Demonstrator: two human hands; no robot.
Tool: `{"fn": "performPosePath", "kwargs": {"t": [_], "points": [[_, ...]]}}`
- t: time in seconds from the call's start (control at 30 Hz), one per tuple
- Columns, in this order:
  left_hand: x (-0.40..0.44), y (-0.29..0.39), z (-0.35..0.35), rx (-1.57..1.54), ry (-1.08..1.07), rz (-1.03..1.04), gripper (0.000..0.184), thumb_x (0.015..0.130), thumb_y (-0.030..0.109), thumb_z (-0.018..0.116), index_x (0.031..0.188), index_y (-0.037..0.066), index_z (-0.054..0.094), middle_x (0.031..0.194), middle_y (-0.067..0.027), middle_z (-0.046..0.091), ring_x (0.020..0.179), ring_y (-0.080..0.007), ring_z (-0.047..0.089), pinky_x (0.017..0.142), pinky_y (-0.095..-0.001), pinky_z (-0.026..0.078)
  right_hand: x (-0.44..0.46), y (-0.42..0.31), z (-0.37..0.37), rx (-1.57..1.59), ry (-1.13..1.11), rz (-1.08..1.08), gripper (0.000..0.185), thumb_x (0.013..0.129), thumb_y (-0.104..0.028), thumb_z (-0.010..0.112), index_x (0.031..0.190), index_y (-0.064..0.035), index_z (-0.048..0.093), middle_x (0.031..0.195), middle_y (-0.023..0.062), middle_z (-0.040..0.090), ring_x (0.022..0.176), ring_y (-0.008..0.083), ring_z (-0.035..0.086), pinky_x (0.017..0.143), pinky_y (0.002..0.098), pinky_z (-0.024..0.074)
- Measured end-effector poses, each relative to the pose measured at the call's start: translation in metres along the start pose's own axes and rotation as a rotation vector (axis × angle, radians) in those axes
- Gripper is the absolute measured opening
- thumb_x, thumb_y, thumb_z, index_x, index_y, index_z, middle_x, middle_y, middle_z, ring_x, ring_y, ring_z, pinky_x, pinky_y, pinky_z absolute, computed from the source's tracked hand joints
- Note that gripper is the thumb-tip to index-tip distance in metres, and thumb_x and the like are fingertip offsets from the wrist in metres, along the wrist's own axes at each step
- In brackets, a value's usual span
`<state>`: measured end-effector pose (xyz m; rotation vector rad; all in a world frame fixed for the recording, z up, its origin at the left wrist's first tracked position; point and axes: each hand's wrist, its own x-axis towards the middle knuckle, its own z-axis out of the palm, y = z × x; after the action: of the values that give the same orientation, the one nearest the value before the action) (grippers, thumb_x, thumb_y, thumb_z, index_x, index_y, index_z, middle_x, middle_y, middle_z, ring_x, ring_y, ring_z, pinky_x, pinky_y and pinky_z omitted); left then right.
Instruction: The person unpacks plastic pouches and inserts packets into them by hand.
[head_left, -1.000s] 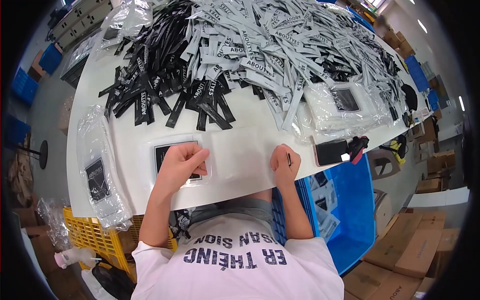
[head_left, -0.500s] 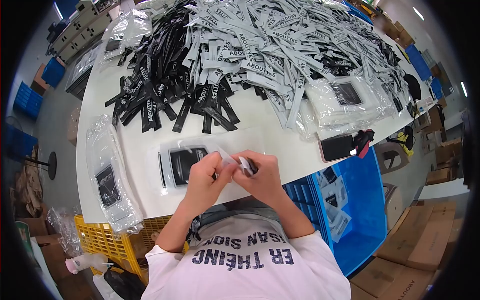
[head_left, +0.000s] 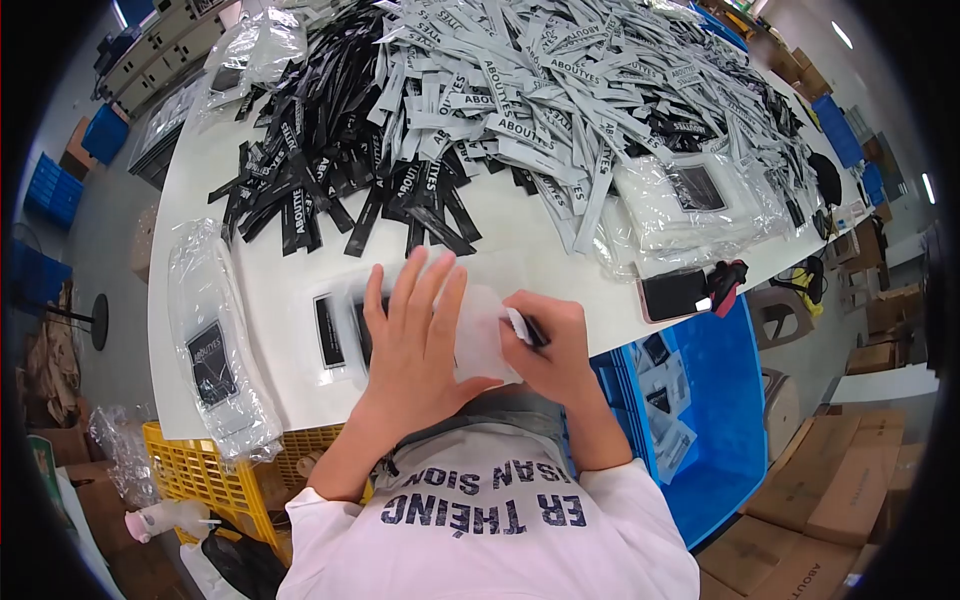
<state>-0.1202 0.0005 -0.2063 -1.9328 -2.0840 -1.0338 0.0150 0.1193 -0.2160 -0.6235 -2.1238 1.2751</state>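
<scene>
Desk [head_left: 290, 285]: white, carries most of the items below.
Packet heap [head_left: 560, 110]: blk + silver, "ABOUTYES" print, across far side.
Blue bin [head_left: 735, 400]: below desk edge, R side; flat pcs inside.
Bagged bundle, R [head_left: 700, 205]: clear wrap, dk label, by heap.
Bagged bundle, L [head_left: 225, 345]: same type, near L edge.
Clear pouches [head_left: 480, 325]: flat, near edge, approx. ctr; dk panel visible under.
L hand [head_left: 415, 360]: fingers spread, over pouches.
R hand [head_left: 555, 345]: fingers curled, pinching small pale pc + dk slim item at pouches' R end.
Phone [head_left: 672, 295]: near edge, R of hands.
Dk slim item [head_left: 538, 334]: partly hidden, ID unclear.
</scene>
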Motion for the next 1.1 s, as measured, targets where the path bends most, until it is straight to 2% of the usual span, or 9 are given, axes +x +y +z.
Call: {"fn": "performPosePath", "kwargs": {"t": [0.1,0.2,0.3,0.4,0.53,0.7,0.8,0.9,1.1], "points": [[0.001,-0.007,0.002,-0.086,-0.045,-0.023,0.112,0.044,0.024,0.088,0.137,0.0,0.03,0.128,-0.0195,0.041,0.122,-0.0378,0.04,0.107,-0.0567,0.023,0.014,-0.015,-0.002,-0.119,0.215,-0.304,0.016,0.086,-0.013,0.059,0.078,0.0014,0.06,0.069,0.0096,0.057,0.063,0.0117,0.054,0.058,0.0259,0.0411],[0.001,-0.012,-0.001,-0.167,-0.054,-0.076,0.108,0.049,0.026,0.087,0.138,0.001,0.03,0.123,-0.0168,0.044,0.117,-0.0349,0.042,0.106,-0.0569,0.023,-0.002,-0.008,-0.018,0.227,0.501,-0.003,0.03,0.092,-0.023,0.055,0.075,0.0013,0.059,0.077,0.0114,0.058,0.074,0.0153,0.056,0.065,0.0284,0.0419],[0.0,-0.015,0.001,-0.163,-0.07,-0.084,0.108,0.045,0.022,0.089,0.136,0.0,0.033,0.126,-0.0192,0.043,0.117,-0.0377,0.042,0.106,-0.0511,0.028,-0.008,-0.011,-0.014,0.123,0.717,-0.273,0.028,0.092,-0.023,0.055,0.077,-0.0001,0.06,0.079,0.0112,0.06,0.073,0.0188,0.057,0.067,0.0291,0.043],[0.002,-0.015,0.003,-0.175,-0.064,-0.075,0.107,0.046,0.023,0.089,0.135,0.0,0.034,0.125,-0.0193,0.043,0.116,-0.0378,0.042,0.103,-0.0492,0.03,-0.009,-0.021,-0.013,-0.331,0.769,-0.502,0.026,0.091,-0.024,0.058,0.08,-0.0012,0.061,0.078,0.012,0.061,0.07,0.0209,0.057,0.066,0.0291,0.044],[0.001,-0.016,0.002,-0.225,-0.05,-0.107,0.107,0.046,0.023,0.089,0.136,0.0,0.034,0.124,-0.0193,0.044,0.113,-0.0376,0.043,0.099,-0.047,0.033,-0.018,-0.03,-0.015,-0.26,0.441,-0.534,0.009,0.082,-0.009,0.066,0.086,-0.0018,0.063,0.083,0.0127,0.063,0.073,0.0225,0.062,0.067,0.0271,0.0471],[0.001,-0.009,-0.005,-0.178,-0.058,-0.062,0.105,0.048,0.023,0.087,0.136,0.001,0.035,0.124,-0.0183,0.044,0.11,-0.0358,0.043,0.095,-0.0451,0.033,-0.008,-0.006,-0.022,0.378,-0.048,-0.004,0.044,0.072,0.01,0.067,0.112,0.0011,0.053,0.093,0.0105,0.064,0.087,0.0168,0.064,0.077,0.0266,0.0499],[-0.001,-0.007,-0.002,-0.123,-0.039,-0.013,0.104,0.05,0.025,0.086,0.137,0.002,0.034,0.119,-0.0154,0.044,0.107,-0.0323,0.043,0.091,-0.0459,0.03,-0.002,-0.003,-0.015,0.331,-0.043,0.069,0.052,0.07,0.009,0.072,0.116,0.0008,0.051,0.099,0.0104,0.062,0.087,0.0154,0.062,0.076,0.0267,0.0498],[-0.001,-0.006,-0.002,-0.112,-0.042,-0.059,0.104,0.05,0.025,0.086,0.137,0.003,0.034,0.118,-0.0149,0.044,0.106,-0.0314,0.044,0.09,-0.0452,0.029,0.004,0.0,0.003,0.154,0.251,-0.026,0.065,0.065,0.006,0.08,0.121,0.0002,0.047,0.102,0.008,0.059,0.08,0.0121,0.059,0.068,0.0262,0.0503],[0.0,-0.004,0.001,-0.08,-0.02,-0.124,0.106,0.049,0.025,0.087,0.137,0.001,0.034,0.121,-0.0165,0.044,0.111,-0.0326,0.042,0.093,-0.0437,0.029,0.006,0.005,0.008,-0.139,0.315,-0.332,0.033,0.071,0.001,0.076,0.101,0.0009,0.064,0.101,0.0113,0.059,0.077,0.0162,0.059,0.062,0.0231,0.0484]]}}
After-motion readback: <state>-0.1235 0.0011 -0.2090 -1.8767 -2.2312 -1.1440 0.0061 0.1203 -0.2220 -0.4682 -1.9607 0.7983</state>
